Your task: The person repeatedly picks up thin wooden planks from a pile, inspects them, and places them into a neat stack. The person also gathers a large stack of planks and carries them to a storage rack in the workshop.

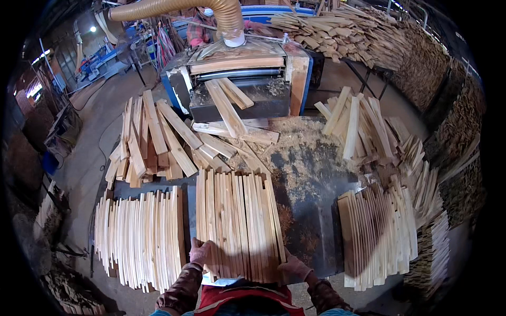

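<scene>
A row of wooden slats (240, 226) stands on edge, packed side by side, on the dark table right in front of me. My left hand (200, 253), in a pinkish glove, is closed against the row's left side near its close end. On the opposite side, my right hand (296, 267) grips the lower right corner, its fingers partly hidden by the wood. Between them the two hands hold the row. The slats' near ends lie almost against my red apron (242, 300).
Packed slat rows stand left (139, 237) and right (377, 234). Loose boards (153, 137) pile up at the far left, more boards (358, 124) at the far right. A planing machine (240, 79) with a duct hose (174, 8) stands ahead. Sawdust (300, 139) covers the table (316, 210).
</scene>
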Motion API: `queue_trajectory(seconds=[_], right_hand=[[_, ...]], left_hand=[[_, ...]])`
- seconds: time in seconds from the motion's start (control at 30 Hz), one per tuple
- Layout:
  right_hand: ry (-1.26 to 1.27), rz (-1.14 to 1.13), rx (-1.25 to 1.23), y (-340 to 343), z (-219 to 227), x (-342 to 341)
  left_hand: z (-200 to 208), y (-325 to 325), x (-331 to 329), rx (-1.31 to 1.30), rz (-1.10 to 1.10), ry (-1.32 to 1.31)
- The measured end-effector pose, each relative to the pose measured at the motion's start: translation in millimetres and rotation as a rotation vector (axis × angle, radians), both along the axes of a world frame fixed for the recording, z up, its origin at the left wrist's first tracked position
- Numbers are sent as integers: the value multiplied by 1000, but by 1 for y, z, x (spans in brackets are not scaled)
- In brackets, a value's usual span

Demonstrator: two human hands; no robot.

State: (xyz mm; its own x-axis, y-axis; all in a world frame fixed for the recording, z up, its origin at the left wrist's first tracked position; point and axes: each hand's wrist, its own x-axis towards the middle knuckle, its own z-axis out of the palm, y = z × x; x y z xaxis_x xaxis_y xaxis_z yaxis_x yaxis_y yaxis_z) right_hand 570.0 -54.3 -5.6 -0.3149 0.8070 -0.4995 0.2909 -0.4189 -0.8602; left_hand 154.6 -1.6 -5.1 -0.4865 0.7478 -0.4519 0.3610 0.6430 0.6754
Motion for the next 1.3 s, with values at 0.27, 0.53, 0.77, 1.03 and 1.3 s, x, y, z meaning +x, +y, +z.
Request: queue_trajectory(seconds=[0.27,0.53,0.77,1.03,1.3], right_hand=[[-436,101,3,56,-11,-49],[-331,-265,167,12,-12,-66],[61,-605,-63,-174,-6,-86],[5,-572,-345,-219,-15,-60],[321,-537,-102,-205,-66,-59]], left_hand=[[-65,-10,-40,58,114,-30],[27,-35,7,22,40,53],[8,-162,-6,34,57,-218],[-71,-231,-68,-262,358,-663],[-67,-152,-32,-226,50,-706]])
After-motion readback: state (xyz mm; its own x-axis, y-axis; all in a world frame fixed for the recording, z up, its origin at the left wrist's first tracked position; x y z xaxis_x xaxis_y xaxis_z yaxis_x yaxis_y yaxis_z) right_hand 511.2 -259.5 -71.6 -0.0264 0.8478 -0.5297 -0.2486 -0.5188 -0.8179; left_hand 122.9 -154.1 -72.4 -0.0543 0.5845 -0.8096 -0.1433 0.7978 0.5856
